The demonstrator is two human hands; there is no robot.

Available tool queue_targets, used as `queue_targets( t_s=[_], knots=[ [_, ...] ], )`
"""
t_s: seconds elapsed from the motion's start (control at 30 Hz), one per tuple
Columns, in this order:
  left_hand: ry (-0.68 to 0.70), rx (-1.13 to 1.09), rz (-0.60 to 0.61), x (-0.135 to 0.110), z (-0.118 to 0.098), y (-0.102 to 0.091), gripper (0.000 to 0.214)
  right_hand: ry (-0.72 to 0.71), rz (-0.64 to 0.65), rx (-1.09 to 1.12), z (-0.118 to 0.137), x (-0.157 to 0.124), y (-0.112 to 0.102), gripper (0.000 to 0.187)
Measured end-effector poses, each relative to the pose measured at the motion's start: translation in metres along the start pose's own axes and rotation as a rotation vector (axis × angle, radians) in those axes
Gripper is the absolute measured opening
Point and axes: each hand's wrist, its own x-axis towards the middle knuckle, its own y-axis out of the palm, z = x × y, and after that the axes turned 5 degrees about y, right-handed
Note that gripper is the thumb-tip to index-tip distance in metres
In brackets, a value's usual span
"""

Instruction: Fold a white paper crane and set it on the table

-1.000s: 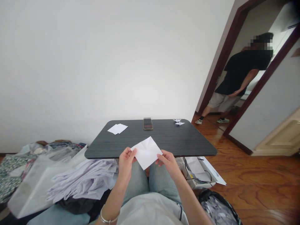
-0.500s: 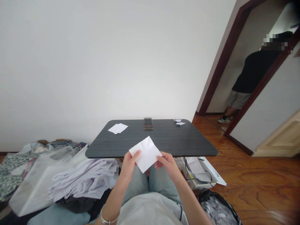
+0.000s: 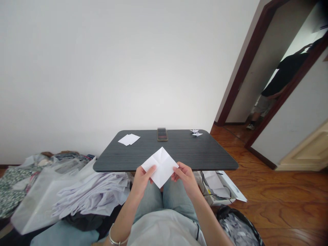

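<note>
A creased white paper square (image 3: pixel 161 166) is held like a diamond above my lap, at the near edge of the dark table (image 3: pixel 205 153). My left hand (image 3: pixel 142 179) pinches its left corner with thumb and fingers. My right hand (image 3: pixel 186 176) pinches the right corner. Both hands are closed on the sheet.
On the table lie a few white sheets (image 3: pixel 128 139) at the far left, a phone (image 3: pixel 162 134) at the far middle and small folded paper figures (image 3: pixel 196 132) at the far right. Clothes in plastic bags (image 3: pixel 64 191) are piled at the left. Another person (image 3: pixel 279 82) stands in the doorway.
The paper has turned slightly in my hands and lifted a little. The person in the doorway has moved farther right, mostly behind the door frame.
</note>
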Motion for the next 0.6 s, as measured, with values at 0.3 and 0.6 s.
queue_targets(
  t_s=[0.3, 0.6],
  knots=[
    [0.209, 0.088, 0.017, 0.006, 0.0, -0.006, 0.01, -0.031, -0.018, 0.028, 0.007, -0.002, 0.001, 0.017],
    [0.268, 0.078, -0.023, 0.006, 0.004, -0.007, 0.006, 0.027, -0.013, 0.164, 0.006, -0.004, -0.001, 0.023]
  ],
)
